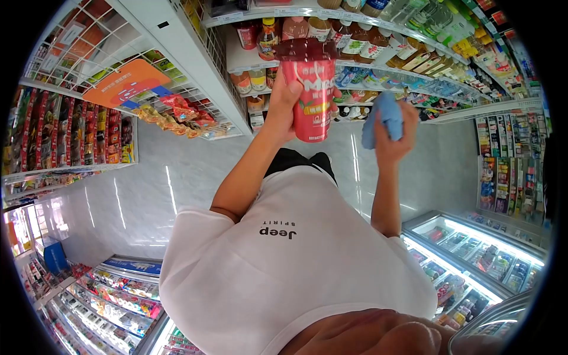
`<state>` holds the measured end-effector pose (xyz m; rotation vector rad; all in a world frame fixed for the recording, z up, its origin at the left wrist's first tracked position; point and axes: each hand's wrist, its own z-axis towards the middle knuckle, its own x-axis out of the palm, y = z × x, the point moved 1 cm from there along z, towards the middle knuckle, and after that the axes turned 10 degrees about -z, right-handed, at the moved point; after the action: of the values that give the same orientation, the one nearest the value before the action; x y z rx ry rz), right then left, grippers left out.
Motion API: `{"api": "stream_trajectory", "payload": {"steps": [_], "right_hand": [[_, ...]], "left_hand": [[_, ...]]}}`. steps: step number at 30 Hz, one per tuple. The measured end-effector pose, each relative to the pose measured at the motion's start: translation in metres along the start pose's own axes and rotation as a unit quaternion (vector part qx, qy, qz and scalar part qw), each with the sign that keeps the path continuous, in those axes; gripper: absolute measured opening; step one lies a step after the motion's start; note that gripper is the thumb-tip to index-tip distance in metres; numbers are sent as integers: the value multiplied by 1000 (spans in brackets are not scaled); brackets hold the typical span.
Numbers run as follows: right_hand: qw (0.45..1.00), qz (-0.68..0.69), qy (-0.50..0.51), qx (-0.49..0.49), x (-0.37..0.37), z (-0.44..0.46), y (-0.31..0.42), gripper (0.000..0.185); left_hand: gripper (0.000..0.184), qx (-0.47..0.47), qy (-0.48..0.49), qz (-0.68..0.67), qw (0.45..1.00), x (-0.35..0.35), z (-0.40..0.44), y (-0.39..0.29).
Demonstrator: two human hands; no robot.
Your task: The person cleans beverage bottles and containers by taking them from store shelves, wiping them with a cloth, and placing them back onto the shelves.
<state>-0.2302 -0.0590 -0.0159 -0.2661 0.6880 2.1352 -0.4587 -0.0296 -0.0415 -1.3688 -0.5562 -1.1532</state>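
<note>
In front of the shelves, my left hand (286, 106) is closed around a pink-red drink cup (315, 109) with a dark red lid, held upright. White lettering and a yellow label mark the side of the cup. To the right, apart from the cup, my right hand (397, 135) grips a crumpled blue cloth (383, 118). The fingers wrap round the cloth and partly hide it.
Ahead is a drinks shelf (278, 13) with several rows of bottles and cups. A white wire rack (204, 65) with snack packets stands to its left. A lit glass-topped cooler (473, 251) is at the lower right. Grey floor (142, 189) lies between the shelving.
</note>
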Motion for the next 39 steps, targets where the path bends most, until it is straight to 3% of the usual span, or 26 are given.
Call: {"api": "stream_trajectory", "payload": {"steps": [2,3,5,8,14,15,18,22,23,26,30,34,35,38,39], "right_hand": [[986,112,17,121,-9,27,1,35],[983,139,27,114,-13,41,7,34],[975,191,47,99,-21,67,22,31],[956,226,189,18,-23,98,40,33],[873,236,387,-182,-10,111,60,42],[867,238,400,-178,-12,110,60,43],[846,290,421,-150,-8,103,47,42],[900,207,382,-37,6,85,46,39],[901,209,376,-64,7,81,40,38],[923,191,334,-26,0,73,26,38],[932,194,247,181,8,48,8,30],[922,165,276,215,16,14,-9,28],[917,170,284,221,20,5,-15,27],[903,171,310,242,23,-14,-22,26],[898,169,321,250,23,-20,-23,25]], "left_hand": [[80,19,45,62,997,-2,-5,-1],[96,10,41,69,997,-5,-6,0],[105,10,61,156,986,-22,-10,4],[115,25,83,238,967,-1,-13,0],[107,87,153,353,919,6,-17,-1],[105,92,164,372,909,8,-17,-4],[104,84,146,396,903,6,-20,-3],[103,57,103,375,920,-3,-25,3],[102,67,113,385,913,-5,-25,3],[102,57,82,383,918,-11,-26,3],[99,96,-10,385,918,-37,-26,0],[106,123,-56,325,936,-67,-16,-14],[97,160,-58,335,927,-72,-14,-18],[77,77,-146,255,953,-107,-13,-23],[58,75,-140,221,962,-110,-7,-25]]}}
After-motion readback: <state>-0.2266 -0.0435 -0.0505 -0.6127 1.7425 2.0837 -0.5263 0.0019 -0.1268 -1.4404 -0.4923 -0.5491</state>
